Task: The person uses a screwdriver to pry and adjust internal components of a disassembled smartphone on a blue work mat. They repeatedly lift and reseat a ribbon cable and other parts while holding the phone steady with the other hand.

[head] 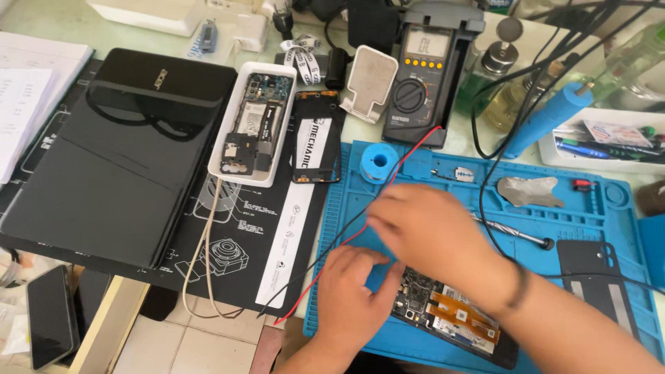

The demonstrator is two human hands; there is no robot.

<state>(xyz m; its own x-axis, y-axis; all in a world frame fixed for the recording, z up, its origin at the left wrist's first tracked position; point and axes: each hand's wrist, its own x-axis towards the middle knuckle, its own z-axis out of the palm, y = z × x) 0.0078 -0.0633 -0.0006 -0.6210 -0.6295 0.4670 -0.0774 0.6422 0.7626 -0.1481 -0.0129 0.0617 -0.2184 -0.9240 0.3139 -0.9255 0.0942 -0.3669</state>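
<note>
Blue mat [609, 208] lay beneath two hands: left hand [350, 294] curled, pressing one opened phone [450, 315]; right hand [426, 232] spread, blurred, by two leads [360, 225].

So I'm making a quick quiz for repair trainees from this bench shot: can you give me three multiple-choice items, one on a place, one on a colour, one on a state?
1. Where does the opened phone lie?
A. on the blue work mat
B. on the laptop
C. in the white tray

2. What colours are the two meter leads?
A. green and yellow
B. red and black
C. both white

3. How is the laptop?
A. lid open
B. lid shut
C. standing on edge

Answers:
1 A: it rests on the blue work mat, under the left hand and right hand.
2 B: the red lead and black lead run from the multimeter.
3 B: only its glossy black lid shows, lying flat.
</note>
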